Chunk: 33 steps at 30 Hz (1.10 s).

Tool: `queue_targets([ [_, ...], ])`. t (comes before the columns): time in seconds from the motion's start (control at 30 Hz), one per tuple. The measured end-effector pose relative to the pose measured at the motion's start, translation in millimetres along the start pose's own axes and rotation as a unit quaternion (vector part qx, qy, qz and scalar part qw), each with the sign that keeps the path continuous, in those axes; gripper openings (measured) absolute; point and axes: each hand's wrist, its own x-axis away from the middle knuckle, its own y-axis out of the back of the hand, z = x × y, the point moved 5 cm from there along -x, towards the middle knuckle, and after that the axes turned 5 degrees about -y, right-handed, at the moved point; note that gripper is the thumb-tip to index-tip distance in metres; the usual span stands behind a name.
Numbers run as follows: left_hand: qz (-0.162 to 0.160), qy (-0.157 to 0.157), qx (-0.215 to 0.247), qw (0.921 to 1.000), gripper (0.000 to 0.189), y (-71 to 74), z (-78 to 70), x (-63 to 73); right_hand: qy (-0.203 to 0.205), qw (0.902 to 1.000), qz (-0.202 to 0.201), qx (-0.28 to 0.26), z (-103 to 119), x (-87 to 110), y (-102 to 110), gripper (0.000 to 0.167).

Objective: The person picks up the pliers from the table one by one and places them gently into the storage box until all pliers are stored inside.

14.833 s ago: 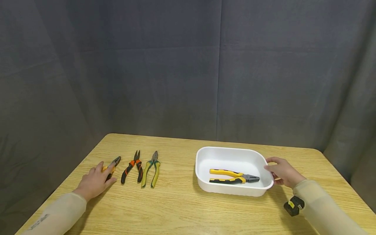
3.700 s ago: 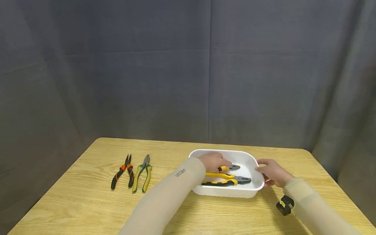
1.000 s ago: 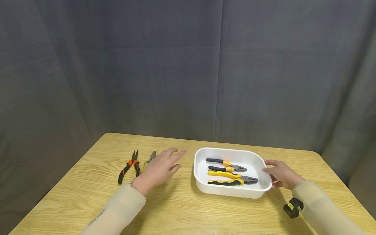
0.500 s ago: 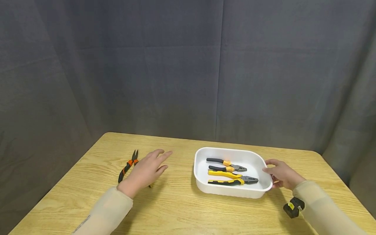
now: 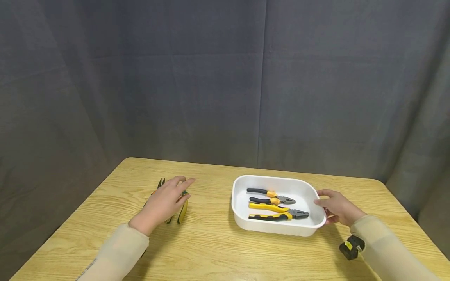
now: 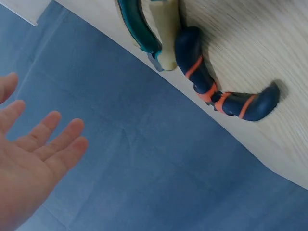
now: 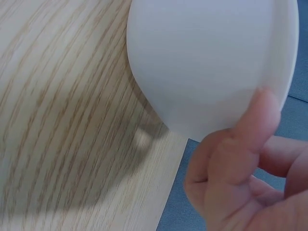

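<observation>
My left hand (image 5: 159, 205) hovers, fingers spread and holding nothing, over two pliers on the table. Green-and-yellow pliers (image 5: 183, 212) show partly beside it; only the tips of the orange-and-black needle-nose pliers (image 5: 161, 182) stand clear of it. In the left wrist view, both the green pliers (image 6: 167, 33) and the orange-and-black pliers (image 6: 199, 77) lie apart from the fingers (image 6: 62, 144). My right hand (image 5: 339, 207) pinches the right rim of a white plastic tray (image 5: 274, 226), thumb on top. Inside lie yellow-and-black pliers (image 5: 270, 207) and smaller pliers with black-and-orange handles (image 5: 259, 191).
The wooden table (image 5: 211, 249) ends at a grey curtain (image 5: 197, 97) behind and on both sides. A small black device (image 5: 351, 247) is strapped to my right wrist.
Over the last second my left hand has shifted left, uncovering part of the green pliers. Earlier it carried the black-and-orange-handled pliers from the table's left into the tray. My right hand keeps its hold.
</observation>
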Motion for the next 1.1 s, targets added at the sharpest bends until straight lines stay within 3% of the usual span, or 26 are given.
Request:
queue_targets([
  [0.53, 0.010, 0.039, 0.017, 0.9991, 0.046, 1.6, 17.7, 20.8, 0.002, 1.0000, -0.006, 0.000, -0.6, -0.3, -0.7, 0.049],
  [0.87, 0.020, 0.069, 0.001, 0.9974, 0.046, -1.5, 32.2, 34.2, 0.008, 0.9999, -0.007, -0.001, -1.2, -0.8, -1.3, 0.048],
  [1.1, 0.015, 0.071, -0.010, 0.9973, 0.046, -5.9, 37.5, 38.5, 0.007, 0.9999, -0.009, 0.002, -0.8, 0.0, -1.3, 0.048],
])
